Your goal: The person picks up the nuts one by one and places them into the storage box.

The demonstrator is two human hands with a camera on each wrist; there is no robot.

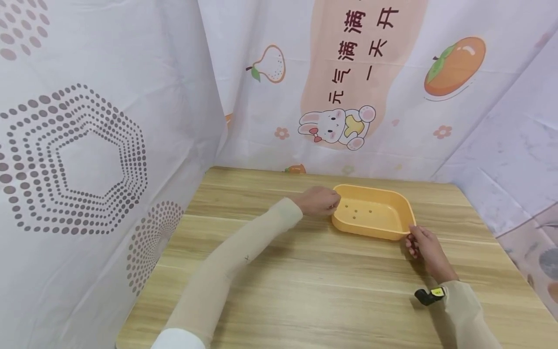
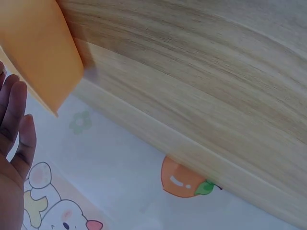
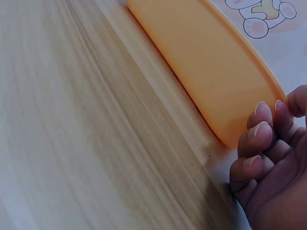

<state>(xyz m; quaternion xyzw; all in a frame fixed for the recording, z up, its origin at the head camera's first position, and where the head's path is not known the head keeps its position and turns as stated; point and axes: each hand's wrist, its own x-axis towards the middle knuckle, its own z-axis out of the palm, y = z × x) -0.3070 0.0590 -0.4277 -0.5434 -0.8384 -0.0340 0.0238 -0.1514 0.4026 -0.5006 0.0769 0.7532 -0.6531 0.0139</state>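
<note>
A shallow yellow-orange plastic tray (image 1: pixel 379 228) with rounded corners sits toward the back of the wooden table. Several small greenish-brown round spots (image 1: pixel 355 211) show on its floor. At the tray's left end, my left hand (image 1: pixel 320 200) holds the rim with bent fingers; in the left wrist view its fingers (image 2: pixel 17 103) lie beside the tray's edge. My right hand (image 1: pixel 429 249) pinches the near right corner between thumb and index finger. Its other fingers (image 3: pixel 256 139) curl loosely below the rim, outside the wall.
The wood-grain table (image 1: pixel 322 291) extends in front of the tray and to both sides. A white printed cloth (image 1: pixel 261 116) with a rabbit and fruit hangs behind the table; another patterned cloth (image 1: pixel 96 169) hangs along the left. A small black device (image 1: pixel 429 295) is on the right wrist.
</note>
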